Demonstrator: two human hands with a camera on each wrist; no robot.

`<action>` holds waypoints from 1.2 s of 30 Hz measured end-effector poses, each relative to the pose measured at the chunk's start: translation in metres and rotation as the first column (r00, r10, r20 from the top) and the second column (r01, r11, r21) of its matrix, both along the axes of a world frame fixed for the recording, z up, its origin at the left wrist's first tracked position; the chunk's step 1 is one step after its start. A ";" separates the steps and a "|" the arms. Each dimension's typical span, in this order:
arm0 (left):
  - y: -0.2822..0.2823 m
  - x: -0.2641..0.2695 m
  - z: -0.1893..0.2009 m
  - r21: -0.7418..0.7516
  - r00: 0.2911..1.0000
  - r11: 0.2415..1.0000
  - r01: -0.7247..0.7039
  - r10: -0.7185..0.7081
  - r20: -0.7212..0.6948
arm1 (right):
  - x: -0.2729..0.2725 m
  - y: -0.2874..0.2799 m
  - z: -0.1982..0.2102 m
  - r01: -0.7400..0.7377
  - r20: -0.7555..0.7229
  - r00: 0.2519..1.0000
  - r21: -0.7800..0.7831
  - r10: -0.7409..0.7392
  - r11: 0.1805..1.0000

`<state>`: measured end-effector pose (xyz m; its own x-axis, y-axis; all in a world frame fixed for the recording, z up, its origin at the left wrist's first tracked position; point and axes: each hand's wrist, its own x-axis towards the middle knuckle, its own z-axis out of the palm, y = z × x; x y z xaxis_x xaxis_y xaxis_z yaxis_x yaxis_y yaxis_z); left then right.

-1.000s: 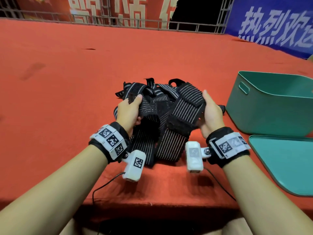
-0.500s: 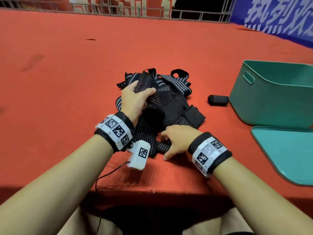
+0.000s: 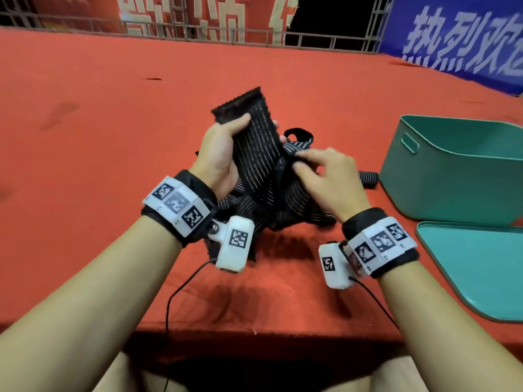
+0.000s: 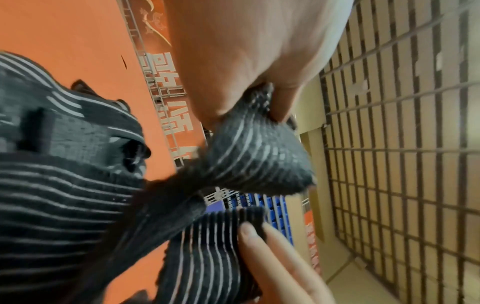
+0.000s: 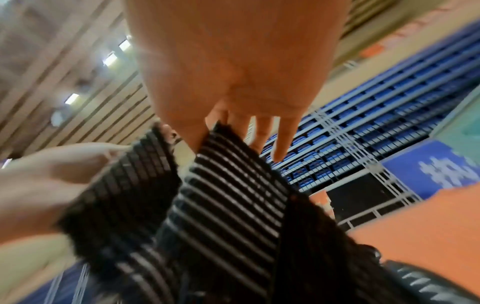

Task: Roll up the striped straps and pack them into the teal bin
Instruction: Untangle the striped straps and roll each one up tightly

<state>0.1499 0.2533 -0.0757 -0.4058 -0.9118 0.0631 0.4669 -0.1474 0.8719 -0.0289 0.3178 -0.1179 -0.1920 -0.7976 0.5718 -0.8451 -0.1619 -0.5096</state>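
Note:
My left hand [image 3: 256,124] grips a black strap with thin white stripes [image 3: 254,142] and holds its free end upright above the table. My right hand [image 3: 300,161] pinches the same strap lower down between thumb and forefinger, its other fingers straight. In the left wrist view the strap [image 4: 254,160] is squeezed between the left thumb and fingers. The right wrist view, blurred, shows the strap [image 5: 223,195] running down from the pinch. A loose pile of straps [image 3: 285,207] lies under both hands. One rolled strap [image 3: 368,179] lies beside the teal bin [image 3: 452,193], whose inside is hidden.
The teal lid [image 3: 481,267] lies flat at the near right. The table wears a red cloth [image 3: 113,137]; its front edge is close to my forearms. A metal railing [image 3: 198,32] and banners stand beyond the far edge.
My left hand has lifted one strap up off the pile. My right hand left the pile's near edge and rose to pinch that strap.

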 end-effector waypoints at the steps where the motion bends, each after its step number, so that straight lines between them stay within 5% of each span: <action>1: 0.002 0.002 0.013 -0.015 0.999 0.999 0.051 -0.051 0.012 | -0.003 -0.001 0.007 -0.005 0.150 0.988 -0.095 0.019 0.995; 3: 0.005 0.004 0.033 -0.076 0.995 0.992 0.099 -0.097 0.024 | -0.009 -0.001 0.024 -0.011 0.357 0.929 -0.239 0.098 0.971; 6: 0.003 0.002 0.042 -0.174 0.989 0.982 0.077 -0.054 0.135 | -0.008 0.005 0.043 -0.022 0.443 0.880 -0.325 0.173 0.945; 11: -0.005 -0.005 0.009 -0.217 0.941 0.956 -0.200 0.249 0.231 | 0.000 0.008 0.039 -0.031 0.514 0.844 -0.236 0.152 0.971; 15: -0.003 -0.001 -0.011 -0.152 0.919 0.952 -0.265 0.297 0.258 | -0.001 0.012 0.030 0.015 0.613 0.784 -0.182 0.101 0.983; 24: 0.029 -0.023 -0.023 0.125 0.992 0.985 -0.119 0.112 0.060 | 0.026 0.011 0.013 -0.166 0.800 0.576 -0.082 0.164 0.983; 27: 0.033 -0.023 -0.029 0.116 0.998 0.991 -0.067 0.066 0.016 | 0.029 0.007 -0.002 -0.176 0.853 0.497 -0.076 0.155 0.981; 36: 0.018 -0.026 -0.053 -0.077 0.978 0.997 0.033 -0.016 0.209 | 0.019 -0.010 -0.033 -0.130 0.832 0.545 -0.039 0.104 0.991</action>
<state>0.1243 0.2717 -0.1287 -0.4395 -0.8970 0.0466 0.2709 -0.0830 0.9590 -0.0095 0.3078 -0.1512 -0.4746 -0.8599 0.1879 -0.0179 -0.2040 -0.9788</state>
